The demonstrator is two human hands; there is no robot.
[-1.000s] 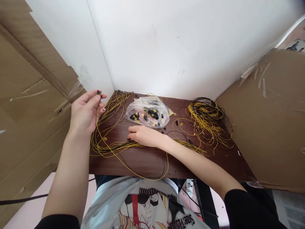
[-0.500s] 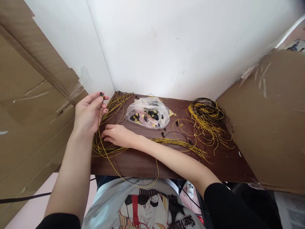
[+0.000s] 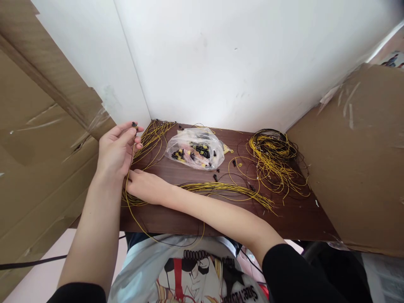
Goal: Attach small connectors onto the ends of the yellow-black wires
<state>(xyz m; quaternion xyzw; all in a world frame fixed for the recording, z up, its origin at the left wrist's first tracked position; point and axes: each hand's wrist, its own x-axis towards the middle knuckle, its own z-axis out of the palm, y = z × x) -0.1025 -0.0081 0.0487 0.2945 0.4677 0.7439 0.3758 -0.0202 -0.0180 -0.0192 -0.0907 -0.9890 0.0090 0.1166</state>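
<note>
Raised at the left end of the table, my left hand (image 3: 116, 147) pinches a small black part (image 3: 134, 124) between thumb and fingertips. A thin yellow-and-black wire (image 3: 134, 216) hangs down from it, looping over the table's front edge near my shirt. My right hand (image 3: 145, 186) reaches across just below, over the left end of a long bundle of yellow and black wires (image 3: 221, 186). Its fingertips are hidden behind my left wrist, so what they grip, if anything, does not show.
A clear plastic bag (image 3: 195, 136) of black and yellow parts lies mid-table. Loose black pieces (image 3: 215, 177) are scattered beside it. A tangled wire coil (image 3: 273, 147) lies at right, more wires (image 3: 158, 130) at back left. Cardboard (image 3: 356, 160) and a white wall (image 3: 221, 63) enclose the table.
My right hand has moved left along the wire bundle, and its fingers have gone behind my left wrist. The hanging wire loop has shifted slightly left. My left hand keeps its pinch.
</note>
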